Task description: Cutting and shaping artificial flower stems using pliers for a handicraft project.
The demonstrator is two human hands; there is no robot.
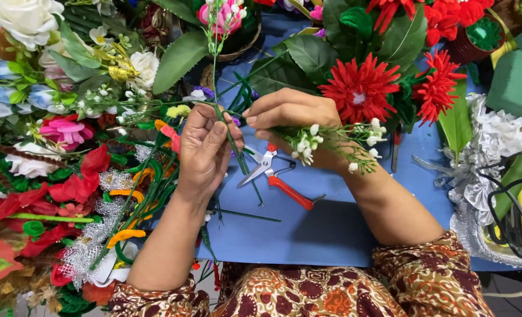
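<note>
The left hand (205, 149) is closed around a thin green stem (228, 126), thumb pressed against it, so the stem runs upright through the fist — its pink bloom (223, 14) stands well above the hand and the bare end hangs below. The right hand (290, 114) is just beside it, fingertips pinched near the same stem, and a sprig (325, 144) of small white blossoms lies under its palm and across the wrist; whether the fingers actually grip the sprig cannot be told.

Under and between the two hands, red-handled snips (275, 176) lie on the blue table (331, 229), untouched. Past the right hand, two red flowers (361, 88) with broad green leaves stand close to its knuckles. Further right are a silver ribbon (478, 170) and a green foam block (516, 82). Left of the left hand, a heap (67, 147) of mixed artificial flowers — red, white, pink, blue — spreads out along the forearm.
</note>
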